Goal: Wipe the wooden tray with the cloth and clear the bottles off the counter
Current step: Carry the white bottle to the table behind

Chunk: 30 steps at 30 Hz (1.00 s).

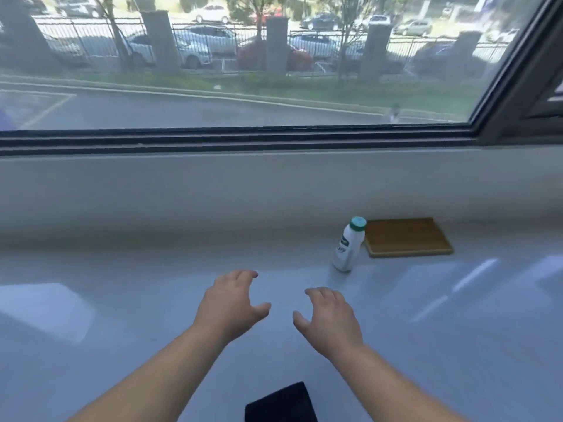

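Note:
A flat wooden tray (408, 237) lies on the pale counter (122, 300) at the right, close to the back wall. Just left of it stands a white bottle (348, 246) with a teal cap, upright and touching or nearly touching the tray's left edge. A dark folded cloth (281, 403) rests at the counter's near edge, between my forearms. My left hand (233, 303) and my right hand (330, 315) hover over the counter's middle, palms down, fingers spread, holding nothing. The right hand is nearest the bottle, a short way in front of it.
A low grey wall (213, 190) rises behind the counter under a wide window with a dark frame (243, 138). Outside are a road, a fence and parked cars. Bright reflections lie on the counter at left and right.

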Each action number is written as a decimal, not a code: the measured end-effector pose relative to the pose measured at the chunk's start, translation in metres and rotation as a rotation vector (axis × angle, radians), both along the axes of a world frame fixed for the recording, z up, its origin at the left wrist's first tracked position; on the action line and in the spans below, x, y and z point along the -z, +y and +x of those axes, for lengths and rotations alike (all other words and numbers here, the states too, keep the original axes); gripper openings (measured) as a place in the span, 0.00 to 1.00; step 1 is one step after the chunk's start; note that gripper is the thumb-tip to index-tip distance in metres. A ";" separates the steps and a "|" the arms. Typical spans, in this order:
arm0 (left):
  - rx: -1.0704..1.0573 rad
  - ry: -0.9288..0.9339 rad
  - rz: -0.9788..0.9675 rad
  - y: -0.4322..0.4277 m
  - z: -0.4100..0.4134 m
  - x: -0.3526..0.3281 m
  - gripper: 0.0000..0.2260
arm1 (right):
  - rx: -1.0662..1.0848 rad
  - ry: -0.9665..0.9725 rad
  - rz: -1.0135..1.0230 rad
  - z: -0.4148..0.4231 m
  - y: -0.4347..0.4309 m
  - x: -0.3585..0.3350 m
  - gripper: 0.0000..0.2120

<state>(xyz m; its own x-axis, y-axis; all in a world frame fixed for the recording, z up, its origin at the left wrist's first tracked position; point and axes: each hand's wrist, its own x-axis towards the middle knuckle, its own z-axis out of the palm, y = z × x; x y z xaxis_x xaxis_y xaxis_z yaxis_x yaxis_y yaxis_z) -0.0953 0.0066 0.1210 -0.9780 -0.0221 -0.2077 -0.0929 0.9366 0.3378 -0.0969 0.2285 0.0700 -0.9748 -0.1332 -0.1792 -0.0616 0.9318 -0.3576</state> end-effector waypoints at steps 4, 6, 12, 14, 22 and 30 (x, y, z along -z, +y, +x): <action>0.093 0.010 0.004 0.073 -0.056 0.001 0.34 | 0.123 -0.026 0.030 -0.033 0.070 0.005 0.32; 0.122 0.009 0.027 0.102 -0.080 0.002 0.35 | 0.180 -0.039 0.028 -0.049 0.094 0.008 0.32; 0.080 -0.001 0.165 0.178 -0.150 0.014 0.40 | 0.393 -0.178 -0.272 -0.099 0.139 0.026 0.30; 0.010 -0.026 0.251 0.197 -0.169 0.021 0.42 | 0.482 -0.257 -0.455 -0.115 0.144 0.034 0.30; -0.107 -0.004 0.391 0.230 -0.193 0.050 0.22 | 0.762 -0.545 -0.985 -0.155 0.147 0.063 0.10; -0.110 0.043 0.415 0.203 -0.174 0.048 0.19 | 0.812 -0.618 -1.175 -0.149 0.125 0.059 0.06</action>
<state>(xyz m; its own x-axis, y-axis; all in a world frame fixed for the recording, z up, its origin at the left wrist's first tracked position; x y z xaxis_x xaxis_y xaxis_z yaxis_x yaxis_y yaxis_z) -0.2690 0.2094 0.0732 -0.9824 -0.0499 -0.1800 -0.1622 0.7059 0.6895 -0.2461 0.3532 0.0113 -0.6691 0.0257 -0.7428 0.7292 -0.1703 -0.6628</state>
